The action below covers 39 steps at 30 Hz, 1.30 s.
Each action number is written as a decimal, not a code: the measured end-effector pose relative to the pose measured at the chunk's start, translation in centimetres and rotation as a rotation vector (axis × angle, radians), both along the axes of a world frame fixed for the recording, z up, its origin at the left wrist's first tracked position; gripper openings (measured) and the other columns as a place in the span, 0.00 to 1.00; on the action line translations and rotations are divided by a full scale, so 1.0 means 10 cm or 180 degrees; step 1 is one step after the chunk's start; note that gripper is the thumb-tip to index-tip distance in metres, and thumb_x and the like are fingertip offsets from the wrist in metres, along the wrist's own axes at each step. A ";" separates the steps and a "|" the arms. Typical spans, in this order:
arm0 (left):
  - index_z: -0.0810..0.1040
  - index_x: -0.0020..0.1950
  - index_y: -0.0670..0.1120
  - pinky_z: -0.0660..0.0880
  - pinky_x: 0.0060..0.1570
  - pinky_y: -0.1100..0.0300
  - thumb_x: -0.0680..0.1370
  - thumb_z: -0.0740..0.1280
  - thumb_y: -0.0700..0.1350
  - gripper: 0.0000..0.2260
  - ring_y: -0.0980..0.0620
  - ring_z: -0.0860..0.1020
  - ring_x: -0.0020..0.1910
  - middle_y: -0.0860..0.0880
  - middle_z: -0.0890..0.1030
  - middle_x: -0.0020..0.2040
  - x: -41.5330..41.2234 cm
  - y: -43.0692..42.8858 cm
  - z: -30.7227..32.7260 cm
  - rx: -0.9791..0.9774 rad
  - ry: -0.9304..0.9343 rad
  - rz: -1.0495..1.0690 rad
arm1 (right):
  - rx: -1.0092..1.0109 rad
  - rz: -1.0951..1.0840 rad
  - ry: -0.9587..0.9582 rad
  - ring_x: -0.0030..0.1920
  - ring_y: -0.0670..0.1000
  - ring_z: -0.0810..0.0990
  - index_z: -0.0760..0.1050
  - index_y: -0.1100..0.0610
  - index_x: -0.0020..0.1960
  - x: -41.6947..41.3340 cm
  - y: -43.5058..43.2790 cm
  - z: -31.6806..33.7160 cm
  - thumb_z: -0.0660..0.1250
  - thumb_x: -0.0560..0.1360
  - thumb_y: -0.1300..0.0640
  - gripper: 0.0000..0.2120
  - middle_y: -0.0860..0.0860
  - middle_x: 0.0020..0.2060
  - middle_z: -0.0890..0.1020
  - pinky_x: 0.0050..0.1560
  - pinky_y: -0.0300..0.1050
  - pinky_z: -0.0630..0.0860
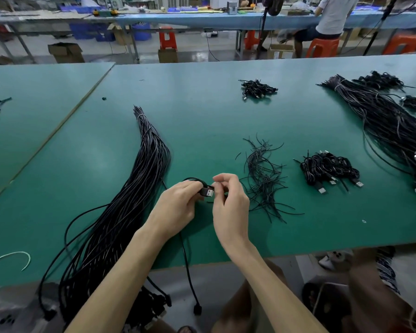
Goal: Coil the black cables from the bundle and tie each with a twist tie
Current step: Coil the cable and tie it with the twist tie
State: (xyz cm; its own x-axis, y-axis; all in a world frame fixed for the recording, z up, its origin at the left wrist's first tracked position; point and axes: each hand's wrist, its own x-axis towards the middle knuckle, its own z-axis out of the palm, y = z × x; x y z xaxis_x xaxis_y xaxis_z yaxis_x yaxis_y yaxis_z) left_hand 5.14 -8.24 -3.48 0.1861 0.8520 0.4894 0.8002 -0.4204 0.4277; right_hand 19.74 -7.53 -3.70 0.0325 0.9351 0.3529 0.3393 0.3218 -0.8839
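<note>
Hanging off the near table edge, the tail of one black cable (187,267) runs up to both hands, just right of the long bundle (130,200) lying on the green table (202,104). Coiling looks barely begun: only one small loop shows above the left hand (175,207), whose fingers are curled tight around the cable behind its USB plug (208,192). The right hand (228,200) has its fingers drawn in narrow, thumb and forefinger pinching at the plug's metal tip. Next the hanging length likely needs winding in even loops, then a tie from the twist ties (262,179) close on the right. Finished coils (329,169) lie beyond those.
</note>
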 end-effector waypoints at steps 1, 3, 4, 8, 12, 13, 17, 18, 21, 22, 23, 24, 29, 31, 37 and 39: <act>0.74 0.43 0.41 0.72 0.37 0.54 0.76 0.67 0.27 0.09 0.50 0.70 0.37 0.52 0.75 0.39 0.00 0.00 0.01 0.0031 0.0030 0.0047 | 0.0029 0.0027 0.0006 0.50 0.46 0.78 0.75 0.54 0.57 0.00 0.00 0.00 0.62 0.85 0.61 0.05 0.50 0.48 0.80 0.50 0.30 0.71; 0.74 0.43 0.40 0.71 0.35 0.53 0.76 0.67 0.28 0.09 0.46 0.72 0.37 0.49 0.76 0.39 0.00 -0.01 0.02 0.0106 0.0101 0.0136 | 0.0062 0.0092 0.0059 0.50 0.46 0.79 0.75 0.54 0.58 -0.01 -0.01 0.00 0.63 0.85 0.60 0.04 0.50 0.48 0.80 0.50 0.30 0.72; 0.74 0.42 0.40 0.71 0.35 0.53 0.76 0.67 0.27 0.09 0.45 0.73 0.37 0.48 0.77 0.39 0.01 -0.02 0.03 0.0140 0.0116 0.0176 | 0.0086 0.0121 0.0088 0.50 0.46 0.79 0.74 0.54 0.58 -0.01 -0.01 0.00 0.63 0.85 0.60 0.04 0.50 0.48 0.80 0.50 0.30 0.72; 0.79 0.46 0.39 0.75 0.39 0.55 0.75 0.68 0.27 0.08 0.43 0.78 0.40 0.45 0.82 0.42 0.02 -0.05 0.04 0.0145 0.0093 0.0167 | 0.0231 0.0130 0.0257 0.49 0.46 0.81 0.75 0.54 0.56 0.00 -0.03 -0.02 0.66 0.83 0.62 0.04 0.50 0.47 0.81 0.51 0.36 0.76; 0.81 0.50 0.37 0.79 0.44 0.51 0.76 0.68 0.27 0.08 0.43 0.81 0.43 0.44 0.84 0.45 0.01 -0.05 0.03 0.0070 0.0044 0.0049 | 0.0309 0.0092 0.0412 0.46 0.48 0.82 0.75 0.53 0.55 0.01 -0.02 -0.03 0.66 0.83 0.61 0.04 0.50 0.46 0.81 0.49 0.43 0.80; 0.81 0.50 0.37 0.79 0.43 0.50 0.76 0.68 0.27 0.08 0.42 0.80 0.43 0.44 0.83 0.45 0.01 -0.05 0.02 0.0056 0.0037 0.0059 | 0.0305 0.0106 0.0413 0.46 0.48 0.82 0.75 0.53 0.56 0.01 -0.02 -0.04 0.66 0.83 0.61 0.04 0.50 0.46 0.81 0.49 0.45 0.80; 0.79 0.47 0.40 0.79 0.42 0.51 0.79 0.66 0.28 0.08 0.49 0.80 0.40 0.53 0.82 0.43 -0.01 -0.03 -0.02 -0.0079 -0.0425 0.0144 | 0.0298 0.0268 0.0326 0.45 0.48 0.83 0.74 0.53 0.56 0.01 -0.02 -0.05 0.66 0.83 0.62 0.06 0.50 0.47 0.82 0.48 0.44 0.81; 0.79 0.46 0.42 0.78 0.42 0.59 0.79 0.65 0.28 0.09 0.57 0.80 0.40 0.59 0.82 0.42 -0.01 -0.03 -0.02 -0.0096 -0.0613 0.0155 | 0.0319 0.0323 0.0297 0.44 0.48 0.83 0.74 0.52 0.55 0.01 -0.03 -0.04 0.66 0.83 0.63 0.07 0.50 0.47 0.82 0.47 0.41 0.80; 0.80 0.48 0.43 0.73 0.39 0.66 0.81 0.66 0.32 0.08 0.60 0.79 0.37 0.63 0.82 0.41 0.00 -0.02 -0.02 -0.0129 -0.0951 0.0211 | 0.0395 0.0433 0.0256 0.45 0.46 0.84 0.74 0.50 0.56 0.01 -0.06 -0.03 0.66 0.83 0.63 0.09 0.50 0.49 0.83 0.49 0.38 0.80; 0.80 0.49 0.43 0.75 0.39 0.62 0.82 0.67 0.34 0.07 0.57 0.80 0.38 0.61 0.83 0.42 -0.01 -0.02 -0.03 -0.0129 -0.1031 0.0224 | 0.0401 0.0447 0.0256 0.46 0.46 0.84 0.74 0.51 0.56 0.00 -0.07 -0.03 0.66 0.83 0.64 0.09 0.50 0.49 0.83 0.50 0.38 0.80; 0.81 0.49 0.44 0.76 0.40 0.61 0.83 0.67 0.36 0.06 0.56 0.81 0.39 0.59 0.84 0.43 -0.01 0.00 -0.03 -0.0115 -0.1094 0.0237 | 0.0397 0.0457 0.0241 0.48 0.46 0.84 0.75 0.52 0.57 0.00 -0.07 -0.03 0.65 0.83 0.64 0.08 0.50 0.49 0.83 0.51 0.37 0.80; 0.82 0.51 0.44 0.77 0.41 0.61 0.83 0.67 0.37 0.05 0.57 0.82 0.40 0.58 0.85 0.44 -0.02 0.01 -0.05 -0.0099 -0.1152 0.0245 | 0.0395 0.0466 0.0212 0.49 0.45 0.84 0.76 0.54 0.58 0.00 -0.07 -0.03 0.65 0.83 0.63 0.07 0.50 0.50 0.84 0.53 0.37 0.80; 0.83 0.58 0.43 0.78 0.53 0.64 0.83 0.67 0.39 0.07 0.60 0.84 0.51 0.59 0.86 0.51 -0.03 0.03 -0.08 -0.0031 -0.1236 0.0263 | 0.0414 0.0449 0.0116 0.49 0.41 0.84 0.78 0.56 0.59 -0.01 -0.06 -0.03 0.66 0.83 0.63 0.07 0.48 0.47 0.86 0.52 0.33 0.79; 0.83 0.60 0.43 0.77 0.57 0.67 0.83 0.67 0.36 0.09 0.63 0.83 0.55 0.63 0.84 0.54 -0.03 0.05 -0.09 -0.0016 -0.1278 0.0308 | 0.0329 0.0442 0.0230 0.44 0.42 0.85 0.78 0.56 0.57 -0.01 -0.05 -0.04 0.68 0.82 0.63 0.06 0.46 0.45 0.86 0.47 0.34 0.80; 0.83 0.58 0.40 0.78 0.57 0.64 0.84 0.64 0.34 0.09 0.56 0.85 0.55 0.57 0.87 0.53 0.02 0.05 -0.08 -0.0296 -0.2091 0.0178 | -0.0150 0.0727 0.0435 0.35 0.46 0.85 0.79 0.53 0.51 0.00 -0.03 -0.05 0.71 0.81 0.60 0.03 0.47 0.37 0.86 0.39 0.40 0.82; 0.83 0.58 0.38 0.80 0.57 0.60 0.84 0.63 0.35 0.09 0.51 0.86 0.55 0.50 0.88 0.52 0.02 0.06 -0.06 -0.0473 -0.2478 0.0094 | -0.0275 0.0860 0.0468 0.33 0.48 0.85 0.78 0.54 0.47 0.00 -0.02 -0.04 0.70 0.81 0.59 0.04 0.49 0.34 0.85 0.36 0.42 0.82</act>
State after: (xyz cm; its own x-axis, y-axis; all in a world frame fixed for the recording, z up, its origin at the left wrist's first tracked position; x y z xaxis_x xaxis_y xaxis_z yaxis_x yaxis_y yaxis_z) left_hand 5.39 -7.68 -4.07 -0.1865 0.9179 0.3502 0.2577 -0.2983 0.9190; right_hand 19.76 -7.76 -4.08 -0.1763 0.9432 0.2816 0.1184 0.3044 -0.9452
